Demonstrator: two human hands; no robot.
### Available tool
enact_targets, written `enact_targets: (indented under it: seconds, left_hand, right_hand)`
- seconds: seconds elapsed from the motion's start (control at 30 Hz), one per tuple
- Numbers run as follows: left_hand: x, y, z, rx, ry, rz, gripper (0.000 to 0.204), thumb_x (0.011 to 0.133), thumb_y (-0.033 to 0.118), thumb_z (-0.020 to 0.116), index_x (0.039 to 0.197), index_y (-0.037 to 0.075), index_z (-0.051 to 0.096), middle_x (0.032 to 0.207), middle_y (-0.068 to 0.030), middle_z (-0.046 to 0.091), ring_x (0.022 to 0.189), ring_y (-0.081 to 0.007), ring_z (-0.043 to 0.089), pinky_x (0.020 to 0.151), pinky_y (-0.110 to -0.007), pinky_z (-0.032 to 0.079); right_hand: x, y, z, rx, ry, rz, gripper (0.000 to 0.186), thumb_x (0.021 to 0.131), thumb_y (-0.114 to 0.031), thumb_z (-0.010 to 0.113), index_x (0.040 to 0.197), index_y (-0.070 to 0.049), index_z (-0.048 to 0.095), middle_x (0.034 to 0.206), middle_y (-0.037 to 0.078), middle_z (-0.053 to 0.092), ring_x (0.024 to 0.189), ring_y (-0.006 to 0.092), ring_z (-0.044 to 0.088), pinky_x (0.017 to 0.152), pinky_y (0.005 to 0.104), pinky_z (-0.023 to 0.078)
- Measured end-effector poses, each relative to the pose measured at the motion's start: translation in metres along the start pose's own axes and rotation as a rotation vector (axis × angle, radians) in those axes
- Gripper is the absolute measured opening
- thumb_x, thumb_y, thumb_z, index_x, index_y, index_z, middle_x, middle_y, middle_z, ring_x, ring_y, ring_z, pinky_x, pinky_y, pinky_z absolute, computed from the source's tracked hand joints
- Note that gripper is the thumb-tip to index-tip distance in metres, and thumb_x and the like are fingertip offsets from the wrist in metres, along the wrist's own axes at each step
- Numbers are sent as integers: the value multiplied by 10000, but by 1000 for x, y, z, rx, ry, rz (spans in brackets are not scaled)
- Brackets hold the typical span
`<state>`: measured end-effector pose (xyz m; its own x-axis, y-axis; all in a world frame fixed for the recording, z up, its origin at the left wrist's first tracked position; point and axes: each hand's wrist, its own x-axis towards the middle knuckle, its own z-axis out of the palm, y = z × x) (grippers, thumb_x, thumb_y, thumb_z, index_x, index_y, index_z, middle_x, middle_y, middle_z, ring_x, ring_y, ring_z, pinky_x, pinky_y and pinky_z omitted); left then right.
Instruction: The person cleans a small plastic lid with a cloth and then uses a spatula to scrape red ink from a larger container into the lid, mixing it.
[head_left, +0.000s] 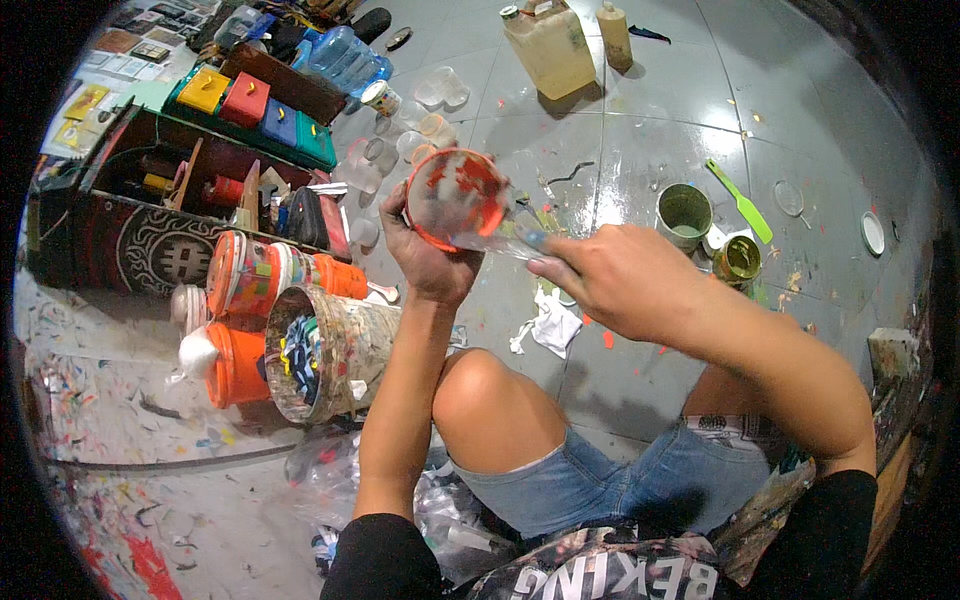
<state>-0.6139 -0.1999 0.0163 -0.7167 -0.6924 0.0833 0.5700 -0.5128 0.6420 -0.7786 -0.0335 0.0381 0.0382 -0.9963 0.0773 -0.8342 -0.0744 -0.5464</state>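
Note:
My left hand (432, 262) grips a small orange-red tub (452, 192), tipped so that its inside, smeared grey and red, faces me. My right hand (610, 280) is closed on a pale, translucent spatula-like tool (490, 244), whose end reaches the tub's lower rim. Beyond the hands, several clear plastic cups (362, 165) sit on the grey tiled floor (650, 120). A crumpled white rag (550, 322) lies just below the tool.
To the left are orange buckets (235, 365), a stained bin of rags (285, 390) and a dark box (110, 215). Ahead stand two jugs (548, 60). At right lie a green scraper (750, 215) and paint cans (684, 212). My bent knees are below.

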Motion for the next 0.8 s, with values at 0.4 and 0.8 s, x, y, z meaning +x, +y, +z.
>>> enact_targets:
  seconds: [0.4,0.8]
  left_hand:
    - [-12,5,13,178,-30,-426,690,969,523,358,1441,26,436,1314,-263,579,1181,-369,598,1000,-528,491]
    - [-16,-1,25,29,37,-451,720,929,597,476,1388,43,457,1324,-268,557,1154,-393,603,973,-534,496]
  right_hand:
    - [-6,23,-15,-375,164,-263,264,942,-333,563,1062,-124,672,748,144,662,677,326,700,571,452,558]
    - [-10,18,1,-247,186,-286,294,978,-358,548,1103,-116,658,710,178,659,641,350,688,548,465,554]
